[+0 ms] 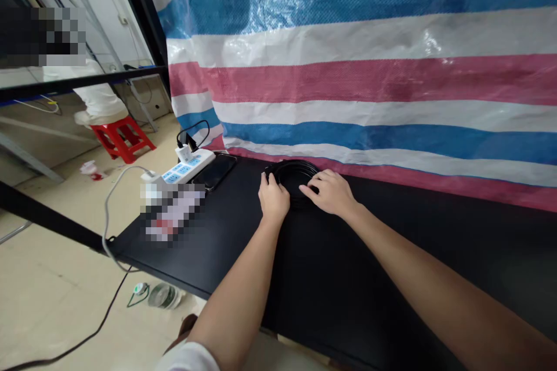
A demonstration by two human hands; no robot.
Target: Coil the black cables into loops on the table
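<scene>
A coil of black cable (pixel 297 164) lies on the black tabletop (pixel 243 226), near the striped sheet at the back. My left hand (pixel 274 198) grips the left side of the coil, its fingers curled over the strands. On the opposite side, my right hand (pixel 333 192) closes around the coil's right edge, with the thumb reaching towards the middle. The hands partly cover the cable, and its near side is hard to make out against the dark surface.
To the left are a white power strip (pixel 198 163) with plugs, a dark phone (pixel 215 171) and a blurred-out flat item (pixel 176 214). A grey cord (pixel 105 214) hangs over the left edge. Beyond, a person sits on a red stool (pixel 124 136). A striped sheet (pixel 348 81) walls the back.
</scene>
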